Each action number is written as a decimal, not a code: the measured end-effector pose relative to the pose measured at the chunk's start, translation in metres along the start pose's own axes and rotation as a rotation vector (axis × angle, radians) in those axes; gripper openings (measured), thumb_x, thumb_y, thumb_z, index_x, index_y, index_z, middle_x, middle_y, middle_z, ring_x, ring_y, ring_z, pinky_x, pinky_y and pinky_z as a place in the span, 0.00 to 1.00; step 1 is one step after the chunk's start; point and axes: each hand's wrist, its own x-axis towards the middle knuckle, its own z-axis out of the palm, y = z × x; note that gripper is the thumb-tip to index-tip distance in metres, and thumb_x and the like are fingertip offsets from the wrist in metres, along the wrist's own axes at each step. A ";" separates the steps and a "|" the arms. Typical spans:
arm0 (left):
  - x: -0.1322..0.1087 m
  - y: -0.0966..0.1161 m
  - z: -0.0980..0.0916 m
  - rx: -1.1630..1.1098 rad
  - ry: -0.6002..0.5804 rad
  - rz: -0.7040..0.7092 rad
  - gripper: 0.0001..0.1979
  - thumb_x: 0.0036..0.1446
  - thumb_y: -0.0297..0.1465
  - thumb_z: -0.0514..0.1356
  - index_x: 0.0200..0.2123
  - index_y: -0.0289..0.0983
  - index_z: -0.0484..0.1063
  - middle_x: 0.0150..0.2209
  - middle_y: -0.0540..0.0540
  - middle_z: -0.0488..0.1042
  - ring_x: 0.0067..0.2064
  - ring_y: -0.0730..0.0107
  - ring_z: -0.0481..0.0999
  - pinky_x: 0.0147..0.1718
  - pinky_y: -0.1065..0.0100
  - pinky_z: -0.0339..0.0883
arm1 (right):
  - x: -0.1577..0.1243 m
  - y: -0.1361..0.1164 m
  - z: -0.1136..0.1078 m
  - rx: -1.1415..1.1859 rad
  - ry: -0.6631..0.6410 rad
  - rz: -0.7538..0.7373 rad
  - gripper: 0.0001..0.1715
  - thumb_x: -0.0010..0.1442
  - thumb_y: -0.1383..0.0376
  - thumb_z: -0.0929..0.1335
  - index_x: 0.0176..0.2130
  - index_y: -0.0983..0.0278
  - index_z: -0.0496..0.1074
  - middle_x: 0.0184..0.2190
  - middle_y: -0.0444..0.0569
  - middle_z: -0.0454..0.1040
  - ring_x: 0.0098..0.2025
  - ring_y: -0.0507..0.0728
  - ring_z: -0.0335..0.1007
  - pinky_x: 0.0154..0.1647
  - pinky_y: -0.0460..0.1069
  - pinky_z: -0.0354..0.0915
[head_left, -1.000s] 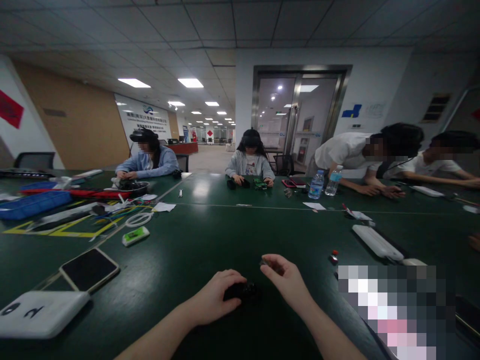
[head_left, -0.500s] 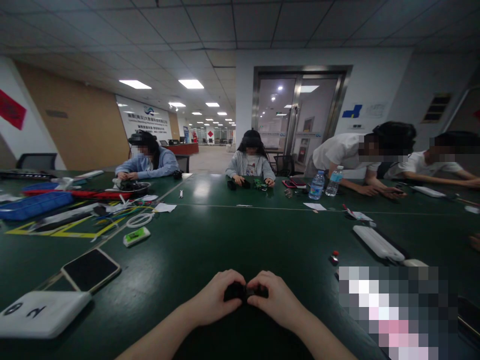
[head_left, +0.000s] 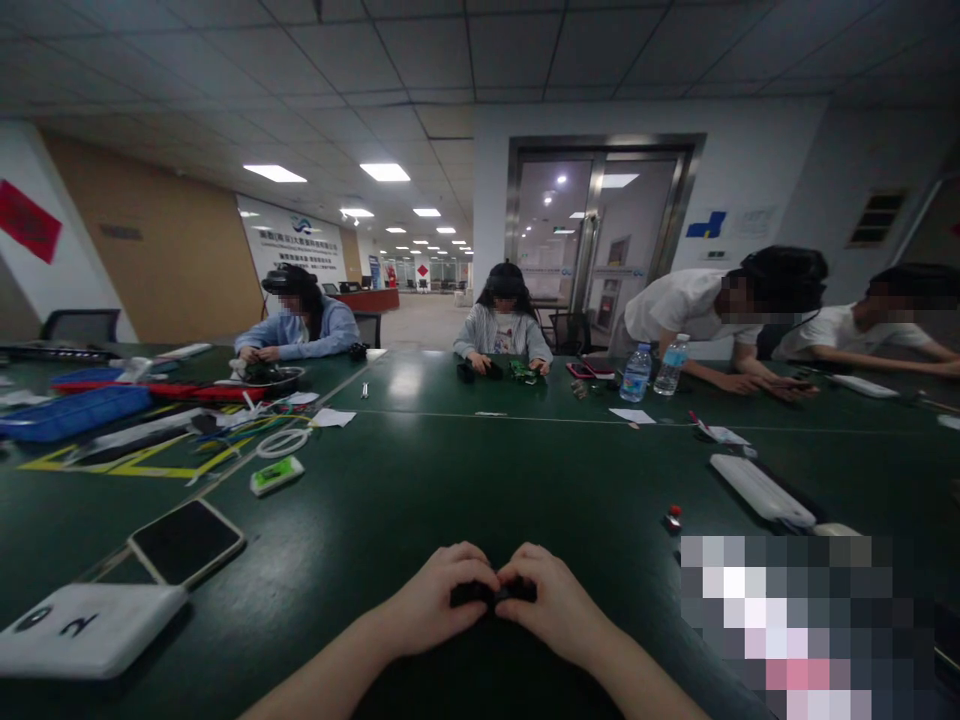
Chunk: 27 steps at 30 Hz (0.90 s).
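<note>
Both of my hands meet at the near edge of the dark green table (head_left: 465,480). My left hand (head_left: 435,605) curls its fingers round a small black part (head_left: 491,593), and my right hand (head_left: 551,605) pinches the same part from the other side. Fingertips of the two hands touch above it. Most of the black part is hidden by my fingers, so its shape is unclear.
A phone (head_left: 186,540) and a white box (head_left: 82,628) lie at the near left. A white and green device (head_left: 276,475), cable coil, blue tray (head_left: 71,412) sit further left. A small red-topped piece (head_left: 673,517) and white bar (head_left: 761,489) lie right. Several people work across the table beside two bottles (head_left: 636,372).
My right hand, raised and pinching something tiny a second ago, has come down and closed against my left hand on the black part. The view has tilted slightly.
</note>
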 end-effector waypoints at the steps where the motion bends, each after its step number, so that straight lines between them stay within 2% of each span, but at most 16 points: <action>1: 0.000 0.000 0.000 0.010 -0.012 -0.004 0.15 0.52 0.27 0.58 0.43 0.47 0.72 0.47 0.49 0.67 0.50 0.67 0.65 0.52 0.62 0.57 | 0.000 0.001 0.000 0.004 -0.002 0.006 0.10 0.49 0.63 0.71 0.35 0.57 0.75 0.37 0.44 0.68 0.42 0.55 0.64 0.42 0.48 0.59; 4: 0.000 0.000 -0.001 0.049 -0.051 -0.010 0.17 0.53 0.27 0.58 0.44 0.52 0.73 0.48 0.50 0.65 0.51 0.65 0.64 0.52 0.62 0.57 | 0.001 0.001 0.001 0.039 -0.007 0.030 0.10 0.48 0.63 0.71 0.35 0.56 0.76 0.38 0.44 0.67 0.42 0.55 0.64 0.41 0.48 0.60; 8: 0.000 -0.004 -0.004 0.077 -0.062 0.007 0.17 0.54 0.29 0.57 0.45 0.53 0.72 0.49 0.50 0.65 0.52 0.65 0.64 0.52 0.62 0.57 | 0.000 0.002 0.000 0.082 0.010 0.048 0.18 0.46 0.64 0.72 0.40 0.57 0.74 0.38 0.44 0.68 0.40 0.55 0.65 0.39 0.48 0.61; 13: -0.002 -0.019 -0.015 0.113 -0.033 -0.060 0.17 0.56 0.30 0.56 0.48 0.53 0.71 0.51 0.50 0.65 0.52 0.65 0.64 0.53 0.61 0.56 | 0.002 0.010 -0.006 0.084 0.073 0.108 0.13 0.54 0.60 0.67 0.40 0.61 0.73 0.35 0.46 0.69 0.36 0.54 0.66 0.37 0.47 0.61; 16: -0.006 -0.029 -0.027 0.147 0.029 -0.143 0.17 0.57 0.32 0.54 0.49 0.52 0.70 0.51 0.49 0.66 0.52 0.65 0.64 0.53 0.61 0.55 | 0.003 0.015 -0.008 0.099 0.052 0.139 0.13 0.57 0.58 0.64 0.41 0.61 0.72 0.37 0.47 0.70 0.37 0.55 0.67 0.37 0.48 0.62; 21: -0.016 -0.054 -0.055 0.261 0.197 -0.361 0.19 0.57 0.34 0.52 0.52 0.51 0.67 0.49 0.49 0.70 0.50 0.63 0.67 0.49 0.60 0.58 | 0.003 0.021 -0.009 0.140 -0.008 0.129 0.14 0.58 0.58 0.64 0.42 0.60 0.72 0.39 0.46 0.71 0.40 0.55 0.68 0.38 0.48 0.63; 24: -0.028 -0.082 -0.076 0.367 0.325 -0.546 0.19 0.57 0.34 0.51 0.52 0.50 0.68 0.49 0.48 0.71 0.50 0.62 0.68 0.48 0.61 0.59 | 0.003 0.026 -0.008 0.149 -0.017 0.117 0.15 0.59 0.58 0.63 0.43 0.60 0.71 0.40 0.46 0.71 0.41 0.55 0.68 0.39 0.48 0.63; 27: -0.043 -0.110 -0.094 0.465 0.472 -0.809 0.20 0.57 0.35 0.49 0.53 0.47 0.67 0.49 0.45 0.71 0.50 0.58 0.69 0.45 0.61 0.62 | 0.005 0.033 -0.005 0.165 -0.002 0.101 0.14 0.59 0.58 0.63 0.43 0.59 0.71 0.40 0.46 0.72 0.41 0.55 0.69 0.40 0.48 0.64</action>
